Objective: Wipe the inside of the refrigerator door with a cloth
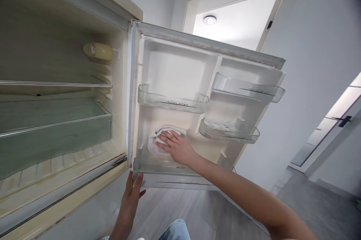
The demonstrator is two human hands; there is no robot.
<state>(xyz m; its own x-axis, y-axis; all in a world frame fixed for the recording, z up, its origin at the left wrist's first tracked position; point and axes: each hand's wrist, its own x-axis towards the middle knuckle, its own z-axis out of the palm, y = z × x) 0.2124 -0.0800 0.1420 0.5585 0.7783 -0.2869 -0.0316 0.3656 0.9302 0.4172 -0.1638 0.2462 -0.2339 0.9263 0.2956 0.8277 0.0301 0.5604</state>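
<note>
The refrigerator door (175, 61) stands swung open, its inner side facing me. My right hand (179, 147) presses a white cloth (153, 144) against the inner panel, fingers stretched over it. This spot lies between the left middle door bin (173, 101) and the long bottom door bin (166, 170). Low on the hinge side, my left hand (132, 193) grips the bottom corner of the door, with its fingertips at the end of the bottom bin. Part of its grip is hidden from view.
Two clear bins, an upper one (245, 89) and a lower one (228, 132), jut from the door's right half. Left of the door, the refrigerator compartment (120, 82) holds a glass shelf (56, 83) and a greenish drawer (62, 140). Grey flooring (180, 204) lies below.
</note>
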